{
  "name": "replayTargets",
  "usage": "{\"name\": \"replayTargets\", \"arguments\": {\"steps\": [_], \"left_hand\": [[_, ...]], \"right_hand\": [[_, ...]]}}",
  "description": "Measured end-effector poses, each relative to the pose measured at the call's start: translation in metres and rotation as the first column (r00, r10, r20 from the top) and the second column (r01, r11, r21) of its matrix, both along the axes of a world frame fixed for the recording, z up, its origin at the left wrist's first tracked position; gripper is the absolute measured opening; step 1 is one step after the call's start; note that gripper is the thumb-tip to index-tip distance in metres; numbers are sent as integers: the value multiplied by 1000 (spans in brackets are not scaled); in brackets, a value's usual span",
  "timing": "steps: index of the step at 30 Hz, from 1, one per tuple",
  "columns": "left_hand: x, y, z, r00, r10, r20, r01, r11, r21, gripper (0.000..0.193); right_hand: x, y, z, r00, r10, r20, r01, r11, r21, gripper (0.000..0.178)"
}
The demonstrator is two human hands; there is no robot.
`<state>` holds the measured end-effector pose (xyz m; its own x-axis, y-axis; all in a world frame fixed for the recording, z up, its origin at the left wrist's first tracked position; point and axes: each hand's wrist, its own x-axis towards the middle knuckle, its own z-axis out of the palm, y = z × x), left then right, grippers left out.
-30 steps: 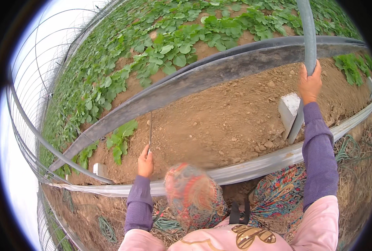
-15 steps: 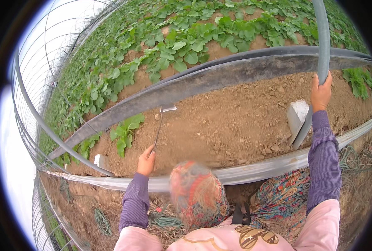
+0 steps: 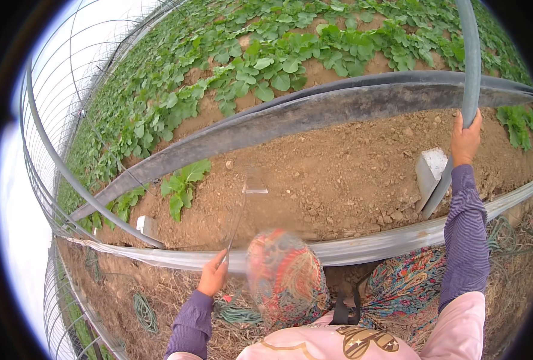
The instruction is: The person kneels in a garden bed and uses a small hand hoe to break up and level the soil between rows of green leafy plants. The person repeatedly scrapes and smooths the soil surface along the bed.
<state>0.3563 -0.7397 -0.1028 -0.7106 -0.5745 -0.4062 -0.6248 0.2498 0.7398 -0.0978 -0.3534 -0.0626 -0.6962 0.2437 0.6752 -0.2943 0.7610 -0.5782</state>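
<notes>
My left hand (image 3: 213,276) is closed round the near end of a small hoe (image 3: 237,219), a thin handle with a pale flat blade at its far end. The handle is smeared by motion, and its blade is over the bare soil (image 3: 326,174); whether it touches cannot be made out. On the right, my right hand (image 3: 465,141) wraps round a thick grey metal pipe (image 3: 470,66) that rises past it. Beside the pipe's lower part stands a whitish block (image 3: 429,171). A leafy green plant (image 3: 184,187) grows to the left of the hoe.
A dark plastic sheet (image 3: 314,108) is stretched low across the far side of the soil, with rows of leafy plants (image 3: 278,72) behind it. Pale film (image 3: 386,240) runs along the near edge. Green rope (image 3: 145,312) lies on dry straw; hoops (image 3: 68,174) arch at left.
My left hand has drawn the hoe nearer to me, and its blade has come away from the dark sheet's edge. My right hand stays on the pipe.
</notes>
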Motion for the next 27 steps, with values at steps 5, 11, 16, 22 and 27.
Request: {"name": "replayTargets", "arguments": {"steps": [5,11,16,22,27], "left_hand": [[-62,-22,-13,986,167,-7,-164,974,158,36],[-175,-72,-23,962,270,37,-273,955,114,40],[-166,-54,-13,992,104,68,-113,984,136,40],[-93,-22,1,999,25,-38,-19,989,147,38],[-81,-16,-3,987,75,-139,-65,995,79,37]], "right_hand": [[6,-7,3,999,-13,42,13,1000,-11,48],[4,-10,3,999,-10,41,10,1000,1,49],[4,-6,1,999,-10,49,10,1000,5,52],[3,-3,1,999,-16,31,16,1000,-9,50],[1,-6,1,1000,-24,10,24,1000,0,48]]}}
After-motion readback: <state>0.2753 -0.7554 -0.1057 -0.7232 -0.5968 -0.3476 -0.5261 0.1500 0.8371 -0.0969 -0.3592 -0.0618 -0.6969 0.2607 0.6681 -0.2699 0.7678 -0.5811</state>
